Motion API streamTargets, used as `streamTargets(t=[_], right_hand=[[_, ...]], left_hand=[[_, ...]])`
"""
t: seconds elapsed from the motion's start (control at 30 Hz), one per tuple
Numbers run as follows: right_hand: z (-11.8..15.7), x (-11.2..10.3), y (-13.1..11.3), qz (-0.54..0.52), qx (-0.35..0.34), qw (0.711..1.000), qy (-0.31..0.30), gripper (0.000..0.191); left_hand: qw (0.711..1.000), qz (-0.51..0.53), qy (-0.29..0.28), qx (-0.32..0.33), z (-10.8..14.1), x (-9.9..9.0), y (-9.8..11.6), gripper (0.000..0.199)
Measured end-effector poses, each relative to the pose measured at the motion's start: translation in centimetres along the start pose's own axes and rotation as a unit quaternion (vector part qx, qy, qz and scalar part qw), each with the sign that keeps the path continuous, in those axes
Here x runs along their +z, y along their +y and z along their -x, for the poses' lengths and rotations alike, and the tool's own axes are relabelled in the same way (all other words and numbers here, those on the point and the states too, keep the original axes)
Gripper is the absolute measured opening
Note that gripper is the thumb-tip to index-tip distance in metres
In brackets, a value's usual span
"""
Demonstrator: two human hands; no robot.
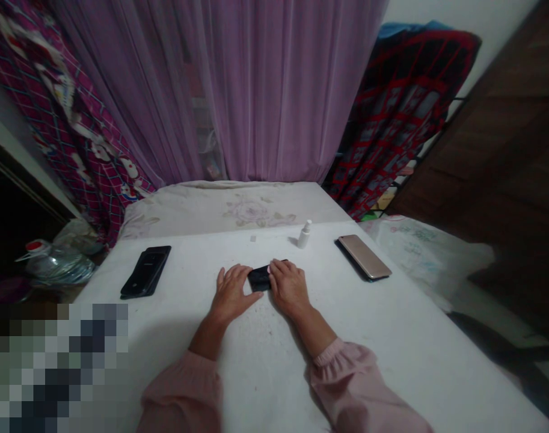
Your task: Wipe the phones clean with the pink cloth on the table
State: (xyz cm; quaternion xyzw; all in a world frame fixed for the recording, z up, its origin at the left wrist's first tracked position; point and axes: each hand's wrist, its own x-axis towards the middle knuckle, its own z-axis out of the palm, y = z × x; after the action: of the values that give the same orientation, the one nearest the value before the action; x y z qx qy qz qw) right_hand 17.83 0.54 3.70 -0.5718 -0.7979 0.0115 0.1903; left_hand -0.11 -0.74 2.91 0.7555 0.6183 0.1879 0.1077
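Between my hands a dark smartphone (259,278) lies crosswise on the white table, its glossy black face up. My left hand (232,291) steadies its left end, thumb along the near edge and fingers at the far corner. Over the right end rests my right hand (288,287), its fingers curled down onto the phone and covering much of it. A small pale pink bit (269,269) shows at those fingertips; what it is I cannot make out. Just beyond the right hand a small white spray bottle (303,235) stands upright.
Black phones (147,272) lie stacked at the left of the table (265,373). To the right, a gold phone (365,256) rests on a darker one. A tiny pale square (253,239) lies beyond my hands. Purple curtains (274,90) hang behind; a large water bottle (58,261) is off the left edge.
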Motion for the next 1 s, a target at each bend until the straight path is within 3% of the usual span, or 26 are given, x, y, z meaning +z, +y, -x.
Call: streamTargets(t=[0.17,0.5,0.8,1.0], right_hand=[[0.5,-0.1,-1.1,-0.024,-0.047,0.999,0.001,0.034],[0.6,-0.4,1.8,-0.001,0.069,0.997,0.043,0.032],[2.2,-0.3,-0.9,-0.023,-0.046,0.999,0.016,0.035],[2.1,-0.9,1.0,-0.003,0.03,0.999,0.02,0.033]], left_hand=[[1.0,0.003,0.014,0.008,0.0,0.3,-0.2,0.053],[1.0,0.003,0.006,0.007,0.0,0.1,-0.1,0.052],[1.0,0.004,0.014,0.009,0.0,0.3,-0.3,0.052],[1.0,-0.002,0.009,0.004,0.0,0.1,-0.2,0.052]])
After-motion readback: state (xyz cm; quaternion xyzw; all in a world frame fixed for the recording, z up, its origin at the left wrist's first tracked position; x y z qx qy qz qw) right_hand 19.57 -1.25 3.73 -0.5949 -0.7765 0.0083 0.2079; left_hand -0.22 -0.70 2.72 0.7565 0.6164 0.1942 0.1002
